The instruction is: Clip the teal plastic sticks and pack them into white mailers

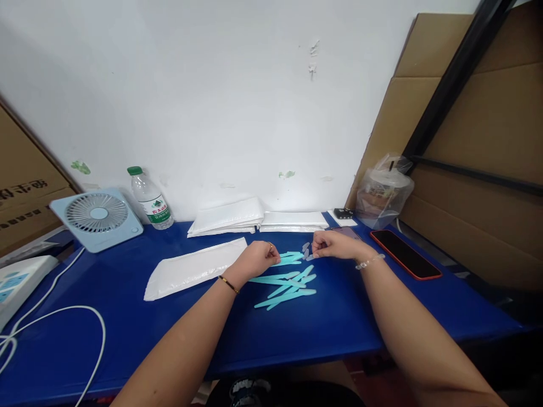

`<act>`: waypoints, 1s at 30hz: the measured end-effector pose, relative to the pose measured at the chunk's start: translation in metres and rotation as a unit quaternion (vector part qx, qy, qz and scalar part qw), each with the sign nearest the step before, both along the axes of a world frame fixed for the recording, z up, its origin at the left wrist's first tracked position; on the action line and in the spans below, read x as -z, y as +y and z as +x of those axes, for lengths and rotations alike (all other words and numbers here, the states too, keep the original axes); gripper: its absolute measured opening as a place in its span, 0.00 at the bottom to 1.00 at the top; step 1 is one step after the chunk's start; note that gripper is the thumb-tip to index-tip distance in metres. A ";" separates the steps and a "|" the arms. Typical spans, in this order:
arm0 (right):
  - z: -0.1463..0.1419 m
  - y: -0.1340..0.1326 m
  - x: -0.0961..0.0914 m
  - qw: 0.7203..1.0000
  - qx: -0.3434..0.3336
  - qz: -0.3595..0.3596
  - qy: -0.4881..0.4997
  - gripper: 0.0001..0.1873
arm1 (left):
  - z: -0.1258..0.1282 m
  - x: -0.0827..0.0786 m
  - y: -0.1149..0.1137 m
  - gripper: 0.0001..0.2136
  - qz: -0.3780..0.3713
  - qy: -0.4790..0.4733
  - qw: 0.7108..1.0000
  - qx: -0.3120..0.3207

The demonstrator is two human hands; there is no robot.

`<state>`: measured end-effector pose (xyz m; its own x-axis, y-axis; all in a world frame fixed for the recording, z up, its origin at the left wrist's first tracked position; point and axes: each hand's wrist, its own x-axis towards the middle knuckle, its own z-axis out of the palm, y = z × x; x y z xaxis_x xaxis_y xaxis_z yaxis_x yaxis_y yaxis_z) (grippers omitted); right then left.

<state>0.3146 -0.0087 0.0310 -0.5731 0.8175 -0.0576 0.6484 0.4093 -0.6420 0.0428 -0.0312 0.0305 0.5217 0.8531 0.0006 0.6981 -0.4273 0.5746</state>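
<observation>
Several slim turquoise sticks (285,301) that look like eyebrow razors lie loosely crossed on the blue tabletop. My left hand (259,257) is closed in a pinch at the end of one turquoise stick (291,258) in the upper group. Small translucent caps (305,249) are grouped between my two hands. At their right, my right hand (331,246) pinches a translucent cap (311,257), its fingertips low over the table. Just left of my left hand lies a white padded envelope (195,268), flat and slightly slanted.
White envelopes (229,216) are stacked along the wall. A blue fan (99,213) and a water bottle (151,200) stand at left, with a white cable (102,333) trailing forward. A phone (405,254) and a bagged cup (382,195) are at right.
</observation>
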 end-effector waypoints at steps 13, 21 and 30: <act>-0.014 -0.006 -0.003 0.997 -0.073 0.029 -0.013 0.12 | -0.001 0.023 0.006 0.19 0.061 0.031 0.998 0.014; -0.026 -0.012 -0.005 0.992 -0.107 0.021 -0.068 0.10 | 0.004 0.009 -0.005 0.16 0.076 0.001 0.997 0.028; -0.019 -0.008 -0.005 0.996 -0.046 0.068 -0.017 0.11 | 0.002 0.006 -0.001 0.08 0.048 0.032 0.998 0.022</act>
